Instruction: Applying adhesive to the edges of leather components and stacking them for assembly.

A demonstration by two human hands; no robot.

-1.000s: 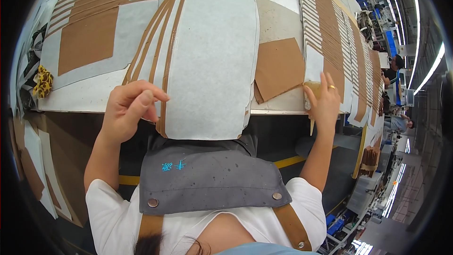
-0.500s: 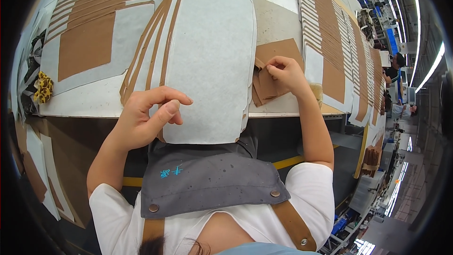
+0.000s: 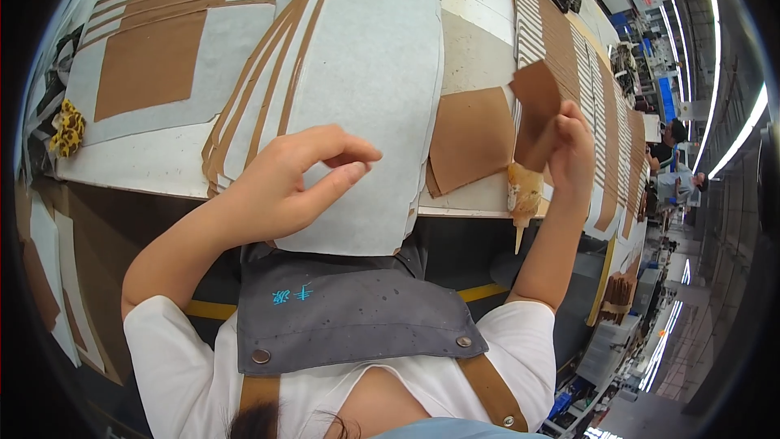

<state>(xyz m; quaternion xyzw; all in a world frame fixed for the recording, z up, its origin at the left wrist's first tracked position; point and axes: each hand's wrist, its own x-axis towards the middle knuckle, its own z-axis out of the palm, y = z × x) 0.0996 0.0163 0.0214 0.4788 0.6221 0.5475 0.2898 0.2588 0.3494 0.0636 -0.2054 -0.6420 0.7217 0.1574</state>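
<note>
Lifted off the stack, the brown piece point(image 3: 535, 110) sits pinched in my right hand point(image 3: 573, 150) for gluing, while my left hand point(image 3: 284, 183) hovers half-open, empty.

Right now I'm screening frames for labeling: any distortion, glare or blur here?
Head view: strong fisheye, the table edge bows and black corners frame it; ceiling lights glare at right; left hand and right hand with its brown piece look reasonably sharp.

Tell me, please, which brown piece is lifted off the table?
The small brown piece pinched in the right hand; the other brown pieces lie flat on the table.
</note>
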